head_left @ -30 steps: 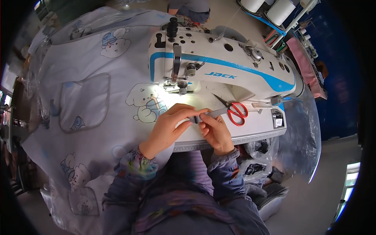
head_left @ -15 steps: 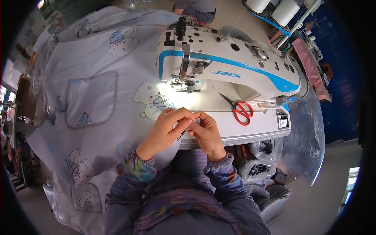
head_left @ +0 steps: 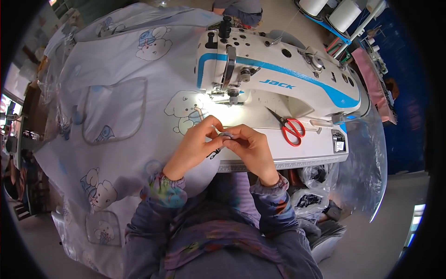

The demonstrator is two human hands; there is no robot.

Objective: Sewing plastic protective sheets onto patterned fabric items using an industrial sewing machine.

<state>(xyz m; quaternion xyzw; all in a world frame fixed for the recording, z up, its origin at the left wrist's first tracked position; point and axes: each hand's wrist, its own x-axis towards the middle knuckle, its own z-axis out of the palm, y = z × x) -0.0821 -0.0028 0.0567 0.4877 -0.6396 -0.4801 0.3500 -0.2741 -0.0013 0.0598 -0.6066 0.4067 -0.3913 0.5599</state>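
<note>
My left hand [head_left: 200, 142] and my right hand [head_left: 252, 148] meet in front of the sewing machine, both closed in a pinch. Between their fingertips is a small grey piece, apparently cloth [head_left: 226, 135], mostly covered by the fingers. Below the left fingers shows a small black item [head_left: 213, 154], too little of it visible to name. A large pale grey cloth [head_left: 116, 67] printed with white cartoon bears spreads leftward from beneath the machine's lit needle area. The white and blue sewing machine [head_left: 278, 76] stands just beyond my hands.
Red-handled scissors [head_left: 292, 132] lie on the machine bed at the right. White thread cones [head_left: 344, 16] stand on a rack at the back right. Clear plastic bags [head_left: 309, 201] hang below the table edge. Another person [head_left: 239, 10] is partly visible at the top.
My fingers have shifted, and the small grey piece now shows between them. The right hand has turned more sideways. The whole scene sits slightly further right in the view.
</note>
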